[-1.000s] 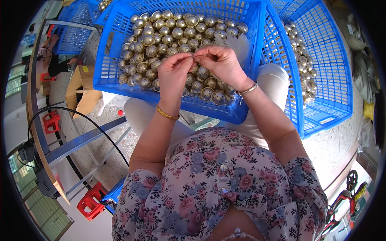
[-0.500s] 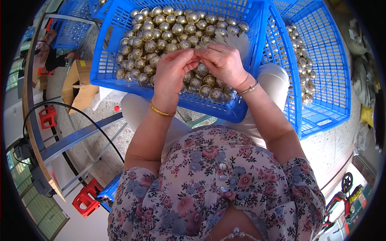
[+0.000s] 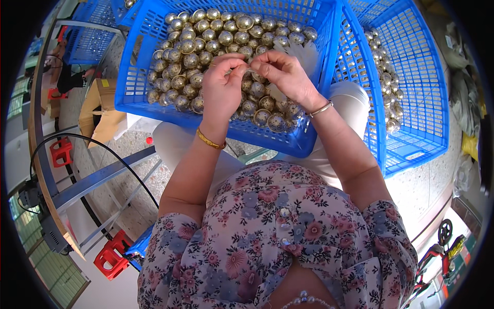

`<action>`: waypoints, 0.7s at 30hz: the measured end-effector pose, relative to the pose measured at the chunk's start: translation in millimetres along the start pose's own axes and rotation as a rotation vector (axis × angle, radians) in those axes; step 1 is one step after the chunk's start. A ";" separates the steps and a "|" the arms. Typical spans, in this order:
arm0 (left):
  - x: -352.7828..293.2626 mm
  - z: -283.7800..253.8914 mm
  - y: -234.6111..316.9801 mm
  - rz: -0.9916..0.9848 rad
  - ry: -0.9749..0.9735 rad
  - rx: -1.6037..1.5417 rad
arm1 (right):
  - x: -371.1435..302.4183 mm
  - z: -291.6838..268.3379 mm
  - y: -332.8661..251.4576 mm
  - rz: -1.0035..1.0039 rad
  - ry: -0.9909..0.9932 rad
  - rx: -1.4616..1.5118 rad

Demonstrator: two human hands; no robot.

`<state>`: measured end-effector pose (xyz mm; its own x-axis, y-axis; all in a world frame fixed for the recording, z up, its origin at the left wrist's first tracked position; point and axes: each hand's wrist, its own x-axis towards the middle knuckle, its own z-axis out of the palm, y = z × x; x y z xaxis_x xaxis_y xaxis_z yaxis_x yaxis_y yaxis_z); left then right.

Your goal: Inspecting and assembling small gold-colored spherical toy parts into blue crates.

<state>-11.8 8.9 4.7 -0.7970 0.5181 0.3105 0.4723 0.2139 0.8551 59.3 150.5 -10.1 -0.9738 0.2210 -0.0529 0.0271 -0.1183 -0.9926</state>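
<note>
My left hand and my right hand meet above a blue plastic crate, both in a thumb-and-finger pinch. Between their fingertips is something small and pale, too tiny to make out. Beneath them the crate holds many gold, perforated metal balls, some resembling open half shells. A bunch of whitish, translucent strips lies on the balls beside my right hand, partly hidden by it.
To the right stands a second blue crate with more gold balls. An open cardboard box, a metal frame bar and a red stool are on the left. A black cable loops there.
My hands have moved slightly apart at the fingertips, and the right wrist has turned a little. Both hands remain pinched over the crate.
</note>
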 end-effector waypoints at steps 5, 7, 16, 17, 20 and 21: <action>0.5 2.7 2.1 0.001 0.014 -0.014 | 2.9 3.4 7.9 -0.047 -0.015 -0.003; 0.8 2.8 -0.1 -0.016 0.014 -0.041 | 6.6 4.9 9.9 -0.112 0.011 -0.023; 5.1 3.1 -24.7 -0.134 -0.066 -0.111 | 19.2 6.8 18.2 -0.129 0.018 -0.244; 8.2 3.7 -31.3 -0.186 -0.117 -0.217 | 20.0 3.6 19.1 -0.125 0.013 -0.241; 30.7 -14.1 -62.2 -0.129 -0.131 -0.004 | 20.7 -1.6 11.5 -0.042 0.009 -0.306; 37.7 -24.2 -93.4 -0.190 -0.103 0.087 | 22.0 -2.3 11.8 -0.038 0.030 -0.296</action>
<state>-95.0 -11.5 -53.4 -0.8342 0.5423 0.0995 0.3517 0.3843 0.8536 38.8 156.2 -23.2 -0.9683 0.2493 -0.0143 0.0601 0.1772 -0.9823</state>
